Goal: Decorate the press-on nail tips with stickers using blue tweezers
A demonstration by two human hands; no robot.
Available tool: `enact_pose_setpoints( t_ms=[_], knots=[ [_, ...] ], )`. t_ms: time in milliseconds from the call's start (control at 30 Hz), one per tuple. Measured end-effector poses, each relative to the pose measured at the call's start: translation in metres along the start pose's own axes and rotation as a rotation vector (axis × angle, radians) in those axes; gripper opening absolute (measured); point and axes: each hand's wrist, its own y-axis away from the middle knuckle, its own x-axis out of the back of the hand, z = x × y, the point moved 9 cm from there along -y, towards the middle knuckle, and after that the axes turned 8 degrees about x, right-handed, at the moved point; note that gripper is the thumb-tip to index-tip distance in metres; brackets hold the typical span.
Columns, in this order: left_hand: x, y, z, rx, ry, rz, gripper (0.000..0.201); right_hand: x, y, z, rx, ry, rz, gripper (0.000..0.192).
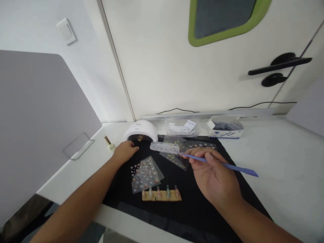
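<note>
My right hand pinches a slim blue plastic stick over the black mat; my left hand rests loosely curled at the white domed nail lamp. A white open box holds dark packets. Five nail tips stand on one tan strip.

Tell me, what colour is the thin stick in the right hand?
Blue stick, seen in the head view.

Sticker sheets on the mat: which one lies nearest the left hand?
The sticker sheet just above the nail-tip holder; the others lie farther right, by the right hand.
</note>
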Motion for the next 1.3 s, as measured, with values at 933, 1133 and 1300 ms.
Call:
enact_pose_setpoints(
  t_ms=[933,1133,1300],
  knots=[
    [-0.01,0.026,-0.067,0.042,0.301,0.038,0.031,0.002,0.003,0.008,-0.087,-0.001,-0.03,0.016],
    [-0.014,0.045,-0.079,-0.083,0.379,-0.065,0.029,-0.004,0.002,0.01,-0.08,-0.026,-0.037,0.017],
    [-0.028,0.033,-0.04,-0.238,0.395,-0.21,0.027,-0.001,-0.001,0.008,-0.063,-0.01,-0.024,0.018]
  ],
)
